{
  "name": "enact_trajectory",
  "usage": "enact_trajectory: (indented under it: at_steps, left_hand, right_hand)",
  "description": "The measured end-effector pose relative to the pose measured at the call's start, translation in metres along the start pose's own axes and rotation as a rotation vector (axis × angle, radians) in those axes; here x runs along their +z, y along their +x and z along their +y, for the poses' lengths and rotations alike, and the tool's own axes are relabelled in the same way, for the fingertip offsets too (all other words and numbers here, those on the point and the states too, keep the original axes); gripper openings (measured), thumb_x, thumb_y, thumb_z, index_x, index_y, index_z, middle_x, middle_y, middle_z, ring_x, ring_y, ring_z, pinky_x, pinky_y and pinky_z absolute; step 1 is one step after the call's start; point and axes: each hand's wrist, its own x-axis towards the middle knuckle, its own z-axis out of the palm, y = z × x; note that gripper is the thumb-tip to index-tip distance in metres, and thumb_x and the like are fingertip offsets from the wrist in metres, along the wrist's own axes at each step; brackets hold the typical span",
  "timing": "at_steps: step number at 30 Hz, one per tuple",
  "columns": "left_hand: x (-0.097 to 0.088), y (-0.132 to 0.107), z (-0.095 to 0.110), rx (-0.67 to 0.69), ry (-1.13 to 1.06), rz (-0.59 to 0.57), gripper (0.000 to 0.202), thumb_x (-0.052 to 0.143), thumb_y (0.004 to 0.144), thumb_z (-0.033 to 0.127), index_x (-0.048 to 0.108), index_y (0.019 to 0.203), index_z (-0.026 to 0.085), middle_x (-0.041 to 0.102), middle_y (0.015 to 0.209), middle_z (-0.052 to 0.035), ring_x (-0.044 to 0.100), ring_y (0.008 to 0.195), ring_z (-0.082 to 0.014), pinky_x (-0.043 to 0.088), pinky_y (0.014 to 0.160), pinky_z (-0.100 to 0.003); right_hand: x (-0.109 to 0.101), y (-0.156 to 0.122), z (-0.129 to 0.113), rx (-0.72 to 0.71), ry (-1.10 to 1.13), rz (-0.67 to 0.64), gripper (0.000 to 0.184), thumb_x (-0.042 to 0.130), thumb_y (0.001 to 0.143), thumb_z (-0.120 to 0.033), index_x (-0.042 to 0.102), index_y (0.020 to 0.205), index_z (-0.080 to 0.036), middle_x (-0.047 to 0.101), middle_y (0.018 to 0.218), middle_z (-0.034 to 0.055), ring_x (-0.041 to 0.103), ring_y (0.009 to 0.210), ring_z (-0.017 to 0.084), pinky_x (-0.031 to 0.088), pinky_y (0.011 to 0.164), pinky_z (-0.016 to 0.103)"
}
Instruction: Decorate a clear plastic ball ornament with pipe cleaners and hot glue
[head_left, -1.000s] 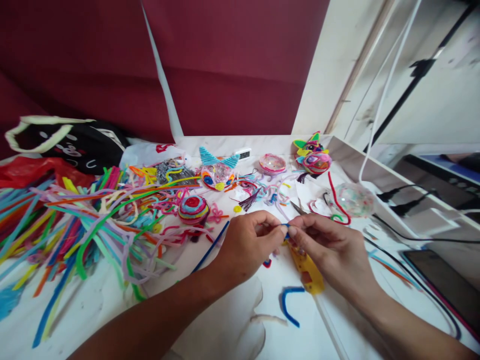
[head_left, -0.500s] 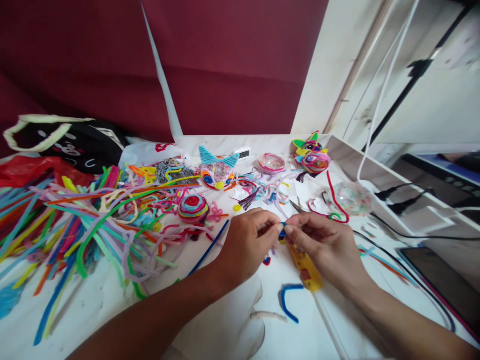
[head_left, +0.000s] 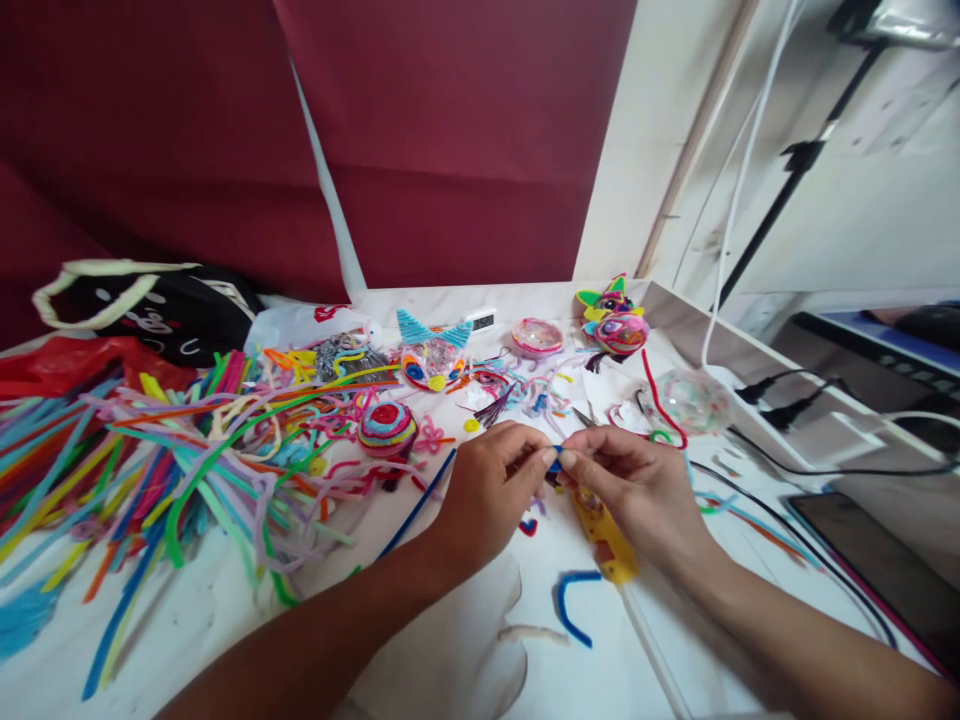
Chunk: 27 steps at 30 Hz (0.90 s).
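Between the pinched fingertips of both hands is a small blue pipe cleaner piece (head_left: 556, 459), mostly covered by the fingers. My left hand (head_left: 495, 487) grips it from the left, my right hand (head_left: 637, 480) from the right, and the fingertips nearly meet. Under my right hand lies a yellow glue gun (head_left: 611, 545), partly hidden. A bent blue pipe cleaner (head_left: 564, 608) rests on the table in front of the hands. Beside my left forearm lies a straight blue pipe cleaner (head_left: 417, 505). A small red, white and blue piece (head_left: 529, 526) sits just below the fingers.
A large heap of coloured pipe cleaners (head_left: 172, 450) covers the left side. Behind the hands stand a cat-eared craft face (head_left: 433, 362), a striped round piece (head_left: 387, 430) and a clear bowl (head_left: 537, 338). Cables, a power strip (head_left: 832, 440) and a phone (head_left: 885, 560) lie at right.
The camera view has tilted slightly, shifting the scene a little. Both hands keep their pinch on the blue piece, with only a slight change in the fingers.
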Motion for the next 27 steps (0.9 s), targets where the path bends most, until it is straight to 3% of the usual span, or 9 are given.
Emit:
enact_trajectory:
  at_steps: [3,6,16,27]
  left_hand:
    - [0.002,0.002,-0.002,-0.165,-0.221,-0.019,0.017,0.054,0.086,0.030,0.061,0.081,0.016,0.058,0.056,0.0027,0.052,0.048,-0.0098,0.042,0.048,-0.020]
    - [0.000,0.001,-0.004,-0.197,-0.281,0.011,0.016,0.057,0.084,0.031,0.062,0.081,0.015,0.058,0.057,0.0028,0.054,0.049,-0.0094,0.043,0.049,-0.019]
    - [-0.003,-0.020,-0.019,-0.049,0.096,0.118,0.016,0.052,0.087,0.024,0.065,0.081,0.016,0.061,0.064,0.0000,0.057,0.057,-0.0111,0.043,0.052,-0.020]
    - [0.004,-0.034,-0.030,0.108,0.070,0.201,0.013,0.054,0.087,0.018,0.067,0.082,0.018,0.068,0.079,-0.0047,0.065,0.076,-0.0158,0.049,0.060,-0.023]
  right_hand:
    - [0.003,0.007,-0.002,0.031,0.055,-0.006,0.030,0.077,0.067,-0.041,0.068,0.075,-0.014,0.065,0.060,0.0014,0.057,0.053,0.013,0.043,0.049,0.023]
    - [0.008,0.012,-0.003,0.059,0.084,-0.030,0.032,0.079,0.064,-0.042,0.067,0.074,-0.014,0.064,0.058,0.0008,0.057,0.053,0.013,0.044,0.050,0.024]
    - [0.020,0.004,0.011,0.110,0.126,-0.110,0.031,0.080,0.065,-0.040,0.066,0.074,-0.014,0.064,0.061,0.0010,0.056,0.056,0.012,0.044,0.053,0.024]
    - [0.019,-0.010,0.027,0.022,0.025,-0.095,0.026,0.076,0.072,-0.041,0.068,0.078,-0.017,0.067,0.066,0.0019,0.060,0.059,0.014,0.046,0.053,0.022]
